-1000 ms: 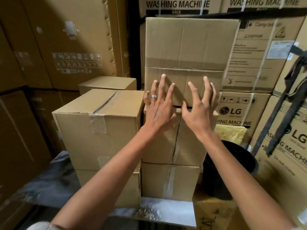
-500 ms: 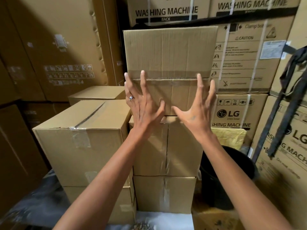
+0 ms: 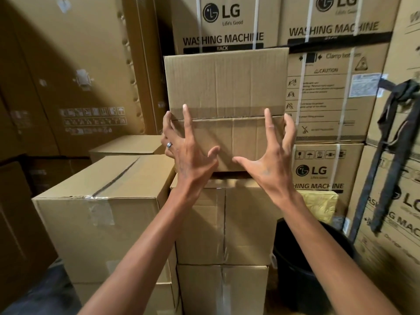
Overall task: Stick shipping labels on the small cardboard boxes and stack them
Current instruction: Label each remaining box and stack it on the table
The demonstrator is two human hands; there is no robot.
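Both hands, left hand [image 3: 191, 153] and right hand [image 3: 270, 155], clawed the small box [image 3: 227, 142], fingers curled round its corners. It looked stiff and light; the side edges seemed safest.

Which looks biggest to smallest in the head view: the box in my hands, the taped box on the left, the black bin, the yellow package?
1. Taped box on the left, though it sits nearer the camera.
2. Box in your hands.
3. Black bin, partly hidden, so its rank is unsure.
4. Yellow package, mostly hidden.
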